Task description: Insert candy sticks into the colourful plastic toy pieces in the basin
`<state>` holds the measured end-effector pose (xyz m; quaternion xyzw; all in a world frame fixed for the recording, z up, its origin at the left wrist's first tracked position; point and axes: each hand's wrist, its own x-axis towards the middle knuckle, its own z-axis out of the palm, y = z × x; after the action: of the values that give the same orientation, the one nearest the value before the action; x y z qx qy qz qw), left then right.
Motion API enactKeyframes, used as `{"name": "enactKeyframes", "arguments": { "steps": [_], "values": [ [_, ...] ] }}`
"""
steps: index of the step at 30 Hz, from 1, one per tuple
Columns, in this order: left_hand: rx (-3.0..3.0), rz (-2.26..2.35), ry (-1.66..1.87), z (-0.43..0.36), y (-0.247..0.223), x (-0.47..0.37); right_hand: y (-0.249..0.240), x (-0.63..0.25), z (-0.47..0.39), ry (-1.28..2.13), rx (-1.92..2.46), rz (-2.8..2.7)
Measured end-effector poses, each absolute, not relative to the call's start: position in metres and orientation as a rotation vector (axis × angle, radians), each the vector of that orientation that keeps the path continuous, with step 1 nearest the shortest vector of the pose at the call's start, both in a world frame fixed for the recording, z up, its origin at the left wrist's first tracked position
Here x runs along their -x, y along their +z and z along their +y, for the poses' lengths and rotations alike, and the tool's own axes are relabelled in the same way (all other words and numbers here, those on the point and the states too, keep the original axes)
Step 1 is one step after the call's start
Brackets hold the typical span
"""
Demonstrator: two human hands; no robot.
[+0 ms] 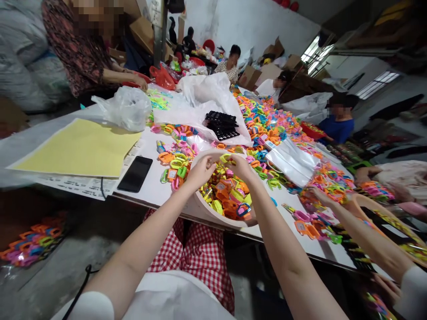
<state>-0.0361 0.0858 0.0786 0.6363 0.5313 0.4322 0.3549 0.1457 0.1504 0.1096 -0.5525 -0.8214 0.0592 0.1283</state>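
A pale round basin [196, 195] stands at the table's near edge, holding orange and yellow-green plastic pieces [230, 195] over many small yellow parts. Above its far rim, my right hand [240, 166] grips a yellow-green looped plastic piece [225, 158]. My left hand [202, 172] is closed in a pinch over the basin's left side, close to the right one; what its fingers hold, if anything, is too small to make out. Loose orange, yellow and green looped pieces [176, 164] lie to the left of the basin.
A black phone [135, 174] and a yellow sheet [76, 149] lie at left. Black grid trays [223, 125] rest on plastic sheeting beyond the basin. A large heap of coloured pieces [267, 120] spreads behind. A co-worker's arm [353, 222] reaches in from the right, near another basin [356, 204].
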Motion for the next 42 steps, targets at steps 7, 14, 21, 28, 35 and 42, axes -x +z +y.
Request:
{"name": "enactKeyframes", "arguments": {
  "steps": [7,14,21,28,35,42],
  "values": [
    [-1.435,1.125,1.218,0.093,0.074,0.04,0.113,-0.116,0.107,0.198,0.937,-2.634],
    [-1.487,1.113,1.302,0.087,0.078,0.047,0.111,-0.108,0.093,0.778,1.095,-1.853],
    [-1.491,1.161,1.364,0.082,0.083,0.047,0.111,-0.103,0.085,0.99,1.021,-1.638],
    [-1.594,1.186,1.374,0.078,0.084,0.046,0.106,-0.105,0.089,1.286,0.982,-1.326],
    [-1.742,1.254,1.245,0.08,0.08,0.043,0.098,-0.097,0.094,1.441,0.968,-1.209],
    [-1.838,1.23,1.172,0.077,0.084,0.042,0.09,-0.093,0.095,1.408,1.018,-1.228]
  ]
}}
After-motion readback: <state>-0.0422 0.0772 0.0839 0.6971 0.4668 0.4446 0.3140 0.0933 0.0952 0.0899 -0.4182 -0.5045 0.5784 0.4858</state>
